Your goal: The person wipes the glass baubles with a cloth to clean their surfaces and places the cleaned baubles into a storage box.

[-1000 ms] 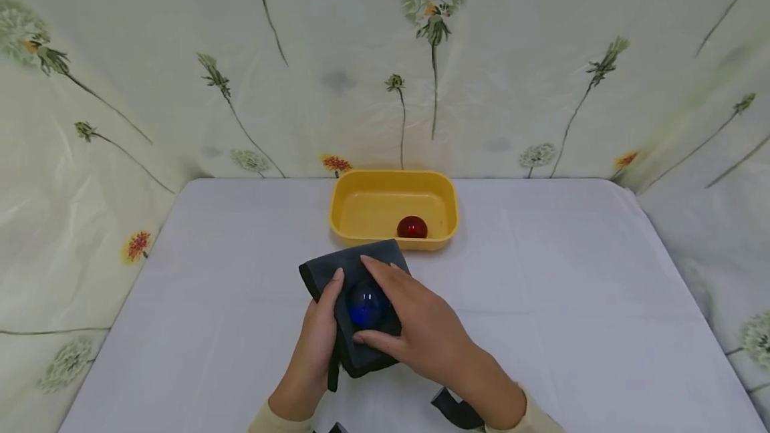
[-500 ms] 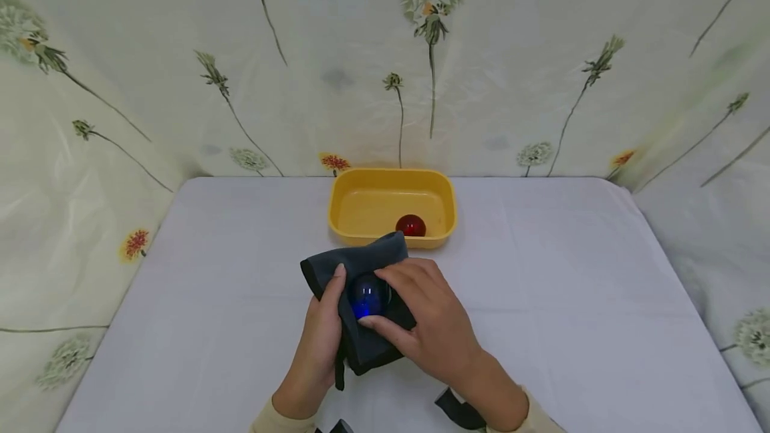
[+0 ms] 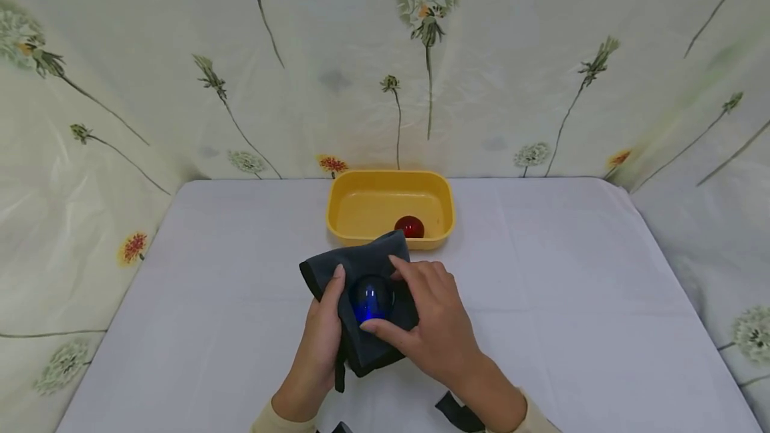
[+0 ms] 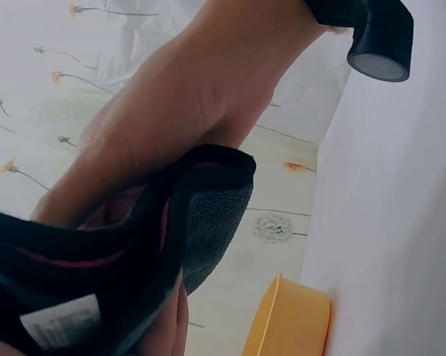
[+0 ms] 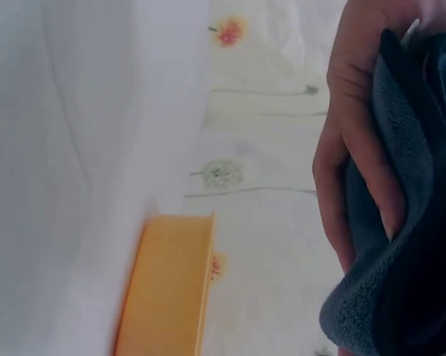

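Note:
In the head view my left hand (image 3: 319,343) grips a dark blue-grey cloth (image 3: 361,259) with black edging, its thumb on top. A shiny blue ball (image 3: 371,299) lies on the cloth. My right hand (image 3: 436,326) curls round the ball from the right, thumb at its lower edge and fingers at its upper right. From the right wrist, fingers of the left hand (image 5: 363,141) show spread under the cloth (image 5: 404,126). In the left wrist view the cloth (image 4: 215,230) has a white label, and it hides the ball there.
Beyond the hands stands a yellow tray (image 3: 361,242) with a red ball (image 3: 410,226) in its front right part. Both rest on a white-covered table (image 3: 541,286). A flower-printed sheet (image 3: 337,112) hangs behind. A black strap piece (image 3: 458,413) shows by the right wrist.
The right hand has shifted slightly right and its fingers have slid round the blue ball. The cloth's upper edge has become more creased. The left hand keeps its hold.

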{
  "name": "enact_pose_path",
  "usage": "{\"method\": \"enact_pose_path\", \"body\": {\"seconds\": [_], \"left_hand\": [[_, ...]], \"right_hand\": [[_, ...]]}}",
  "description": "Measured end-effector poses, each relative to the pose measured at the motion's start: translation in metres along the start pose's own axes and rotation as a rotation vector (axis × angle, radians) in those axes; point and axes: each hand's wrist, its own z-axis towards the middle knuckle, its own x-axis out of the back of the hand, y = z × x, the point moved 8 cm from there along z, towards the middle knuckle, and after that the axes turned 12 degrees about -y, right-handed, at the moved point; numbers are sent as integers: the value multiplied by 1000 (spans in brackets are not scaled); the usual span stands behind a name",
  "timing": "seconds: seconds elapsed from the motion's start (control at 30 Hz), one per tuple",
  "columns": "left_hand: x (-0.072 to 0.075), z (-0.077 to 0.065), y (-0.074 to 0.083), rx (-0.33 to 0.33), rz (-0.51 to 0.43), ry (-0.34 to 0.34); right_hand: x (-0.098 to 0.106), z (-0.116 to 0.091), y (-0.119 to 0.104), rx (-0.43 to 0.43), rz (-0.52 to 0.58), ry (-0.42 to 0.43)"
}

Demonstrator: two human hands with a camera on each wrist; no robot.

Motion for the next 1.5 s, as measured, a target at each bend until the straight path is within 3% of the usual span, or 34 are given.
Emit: {"method": "enact_pose_path", "body": {"seconds": [0.2, 0.3, 0.57, 0.77, 0.97, 1.13, 1.5], "left_hand": [[1, 0, 0, -15, -21, 9], [0, -1, 2, -20, -28, 13], [-2, -5, 7, -39, -22, 35], [-3, -5, 7, -35, -20, 36], [-3, -4, 9, -69, -20, 38], [-2, -3, 7, -59, -45, 34], [-3, -2, 6, -75, -34, 18]], "right_hand": [[0, -4, -16, 117, -99, -42], [1, -4, -22, 123, -118, -31], [0, 1, -13, -13, -8, 2], [-3, 2, -3, -102, -24, -20], [-6, 1, -10, 19, -56, -78], [-6, 2, -17, 114, -109, -66], [-7, 9, -4, -36, -60, 8]]}}
